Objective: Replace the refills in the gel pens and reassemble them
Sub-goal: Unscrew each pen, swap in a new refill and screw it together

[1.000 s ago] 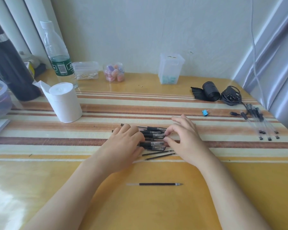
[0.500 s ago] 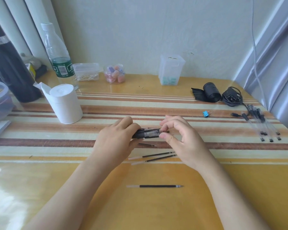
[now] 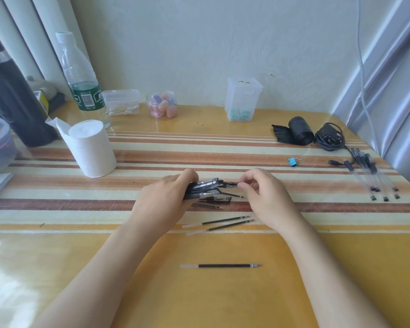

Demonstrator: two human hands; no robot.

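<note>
Left hand (image 3: 162,200) grips a bundle of black gel pens (image 3: 208,189) at frame centre. Right hand (image 3: 267,197) pinches one pen's tip, apparently. A loose refill (image 3: 220,265) lies below.

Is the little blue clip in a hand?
No, the clip lies on the table, apart from the right hand, which pinches a pen.

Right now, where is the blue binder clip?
In the head view, the blue binder clip lies on the right side of the table. It sits just in front of the black roll and beyond the right hand.
</note>
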